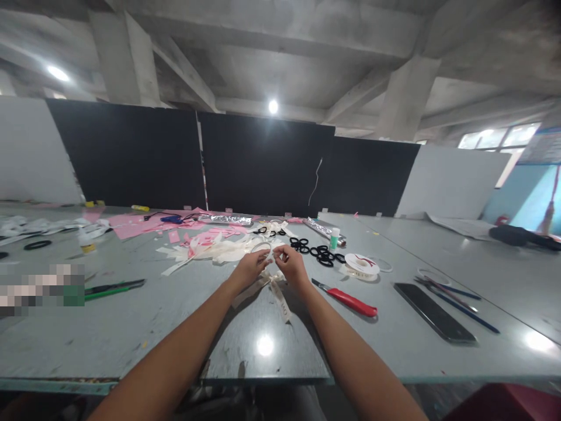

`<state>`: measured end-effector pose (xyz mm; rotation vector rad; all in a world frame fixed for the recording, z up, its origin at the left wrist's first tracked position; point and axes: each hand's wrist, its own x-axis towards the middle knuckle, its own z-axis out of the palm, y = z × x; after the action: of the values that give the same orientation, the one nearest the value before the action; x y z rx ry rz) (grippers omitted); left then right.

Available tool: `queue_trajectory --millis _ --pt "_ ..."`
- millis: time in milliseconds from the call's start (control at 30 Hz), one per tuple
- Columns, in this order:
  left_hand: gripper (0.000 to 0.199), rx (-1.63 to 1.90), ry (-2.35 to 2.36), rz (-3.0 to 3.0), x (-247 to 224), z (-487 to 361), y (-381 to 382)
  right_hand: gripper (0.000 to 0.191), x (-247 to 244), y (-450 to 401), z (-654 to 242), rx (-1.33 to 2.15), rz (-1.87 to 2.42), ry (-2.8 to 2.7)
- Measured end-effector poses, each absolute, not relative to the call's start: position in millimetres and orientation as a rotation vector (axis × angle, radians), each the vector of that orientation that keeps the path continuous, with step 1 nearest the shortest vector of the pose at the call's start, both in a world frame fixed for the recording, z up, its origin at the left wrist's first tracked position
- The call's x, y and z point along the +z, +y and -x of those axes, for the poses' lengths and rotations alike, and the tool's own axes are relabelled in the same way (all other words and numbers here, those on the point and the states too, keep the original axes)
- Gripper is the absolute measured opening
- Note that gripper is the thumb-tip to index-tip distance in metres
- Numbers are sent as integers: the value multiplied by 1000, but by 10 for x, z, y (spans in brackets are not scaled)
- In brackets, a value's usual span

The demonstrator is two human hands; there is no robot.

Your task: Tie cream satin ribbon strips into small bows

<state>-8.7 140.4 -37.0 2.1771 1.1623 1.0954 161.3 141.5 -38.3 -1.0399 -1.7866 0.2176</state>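
Observation:
My left hand (253,266) and my right hand (289,263) are close together above the middle of the table. Between and just behind their fingertips is a thin pale ring (262,245). The left fingers are closed around the ring's near edge. My right thumb and fingers are pinched together beside it; what they hold is too small to make out. Below the hands hangs a cream ribbon (280,301) with dark lettering, its tails spread out over the table.
A red-handled knife (353,302), ribbon spool (362,264), black rings (325,255), glue stick (334,239), black phone (433,311) and scissors (451,292) lie rightward. Cream and pink scraps (210,247) lie behind. Green-handled scissors (114,289) are at left, near a blurred-out patch.

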Motion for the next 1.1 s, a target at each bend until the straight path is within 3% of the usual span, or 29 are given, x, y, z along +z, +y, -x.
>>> queue_trajectory --millis 100,367,700,833,1000,1100 --pt "43 1108 1285 -2250 -358 102 1411 31 -381 1424 -1599 161 1020 -1813" --pt "46 1170 1377 -2419 -315 106 1365 14 -353 1378 -1570 153 1077 -1821" --pt "42 1376 1242 -2247 -224 -43 1314 30 -346 1420 -1436 811 889 -1318" --pt "42 1333 1424 -2233 -290 177 1403 34 -362 1516 -1703 661 981 -1132" --pt "33 879 1863 -2361 -378 387 1468 23 -369 1488 -1817 419 1120 -1491" --pt "38 845 1690 -2544 -362 328 1431 19 -383 1418 -1680 295 1113 -1682"
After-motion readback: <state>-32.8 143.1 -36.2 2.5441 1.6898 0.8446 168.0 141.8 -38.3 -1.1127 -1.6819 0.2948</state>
